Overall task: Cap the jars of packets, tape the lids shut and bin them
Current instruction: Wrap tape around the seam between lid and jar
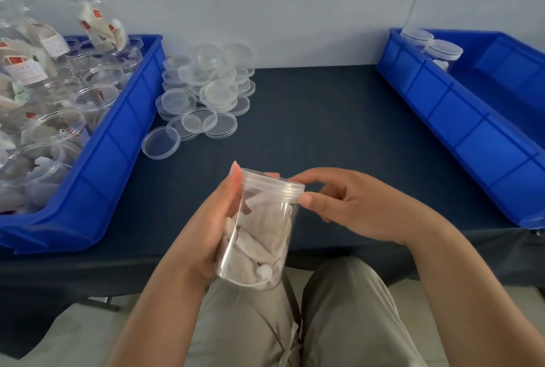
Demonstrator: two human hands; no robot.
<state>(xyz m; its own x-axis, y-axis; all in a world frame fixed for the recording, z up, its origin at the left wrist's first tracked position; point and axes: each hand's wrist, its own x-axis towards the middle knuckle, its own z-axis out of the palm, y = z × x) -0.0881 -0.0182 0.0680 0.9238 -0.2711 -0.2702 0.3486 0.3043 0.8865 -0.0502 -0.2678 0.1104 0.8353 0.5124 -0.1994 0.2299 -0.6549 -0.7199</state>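
At lower centre, jar: a clear plastic jar [256,236] of pale packets [259,234] was held tilted above the lap, off the dark table [324,115].
Lid: a clear lid [272,185] was seated on the jar's mouth; whether it was fully tightened could not be told.
Left hand: the left hand [215,225] was wrapped round the jar's body, with the thumb laid up its near side.
Right hand: the lid's rim was pinched at its right edge between the thumb and forefinger of the right hand [348,204]; the other fingers were loosely curled.
Left bin: a blue bin [118,160] at the left edge of the frame was crowded with open jars [88,95] of packets.
Spare lids: a heap of clear lids [206,92] was spread on the table just beside that bin, at upper centre-left.
Right bin: a second blue bin [472,136] was set at the right edge; two capped jars [442,52] were stood in its far corner.
Tape: none was seen anywhere in the frame.
Step in hand: capping was judged to be under way, near its end.
Next move: the lid would likely need a last turn while the body was held firm; tape would then have to be found and laid across the lid's seam before the jar could be binned.
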